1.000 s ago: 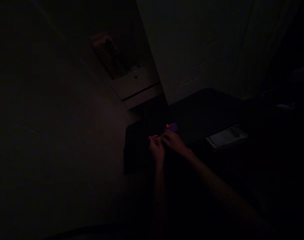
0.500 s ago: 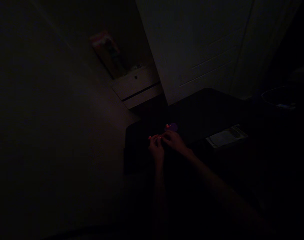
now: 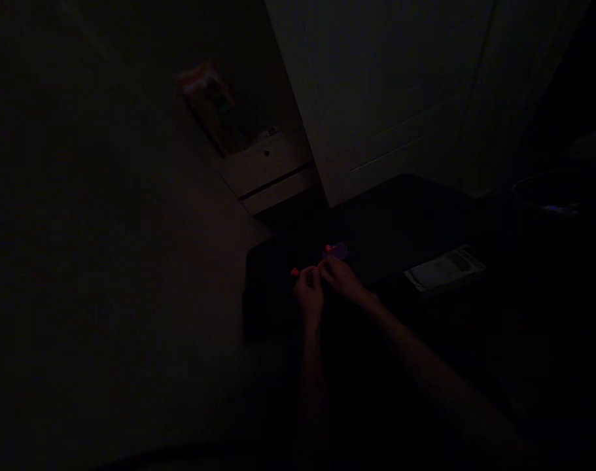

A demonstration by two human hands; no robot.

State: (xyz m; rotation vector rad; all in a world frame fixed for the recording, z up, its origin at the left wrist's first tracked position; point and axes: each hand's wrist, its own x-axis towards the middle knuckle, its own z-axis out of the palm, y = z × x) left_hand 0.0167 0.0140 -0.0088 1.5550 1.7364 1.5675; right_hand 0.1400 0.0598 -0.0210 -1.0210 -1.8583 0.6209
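Note:
In the dim head view my left hand [image 3: 309,291] and my right hand [image 3: 341,278] meet over a dark table [image 3: 390,222], fingertips nearly touching. Both are closed in a pinch. Whatever lies between the fingers is too small and dark to name; a faint reddish gleam shows there. Just left of my left fingertips is a small glowing red piece [image 3: 295,271]. Beyond my right hand sits a purple, rounded object [image 3: 340,250], with another small red piece [image 3: 328,248] at its left side.
A pale flat packet or booklet [image 3: 445,268] lies to the right. Behind the table stand a large pale panel [image 3: 376,98] and a drawer unit [image 3: 273,157] with a picture-like box [image 3: 207,98] at its left. A round-rimmed container [image 3: 543,176] is at far right.
The light has dimmed a little. My left hand has shifted slightly right and down, so the red piece beside it shows more clearly. My right hand has barely moved.

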